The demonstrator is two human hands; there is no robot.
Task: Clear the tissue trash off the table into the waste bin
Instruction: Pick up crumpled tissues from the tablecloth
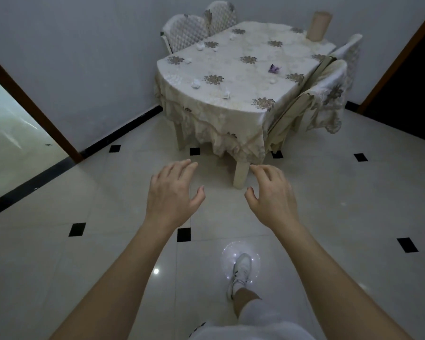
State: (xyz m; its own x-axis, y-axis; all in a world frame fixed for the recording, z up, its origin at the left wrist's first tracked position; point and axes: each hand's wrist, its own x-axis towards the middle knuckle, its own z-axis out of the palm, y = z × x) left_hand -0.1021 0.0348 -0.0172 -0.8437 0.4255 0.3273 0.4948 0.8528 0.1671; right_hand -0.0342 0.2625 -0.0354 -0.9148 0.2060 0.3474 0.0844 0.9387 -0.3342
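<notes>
1. tiled floor [329, 217] spreads under everything, white with small black squares.
2. tabletop [243, 69] under a floral cloth stands far, chairs [185, 33] around it.
3. left hand [172, 192] and right hand [271, 195] hover near, fingers spread, empty.
4. crumpled tissues [196, 83] lie scattered on the tabletop, a purple scrap [274, 68] to the right.

Cream floral tablecloth [233, 111] drapes to the floor at 12 o'clock. Quilted chairs [185, 33] stand at 11 o'clock, covered chairs [329, 94] at 1 o'clock. Beige cylinder [319, 25] upright at far corner. Pale tiled floor [84, 253] carries black diamond insets. White shoe [241, 271] at 6 o'clock.
</notes>
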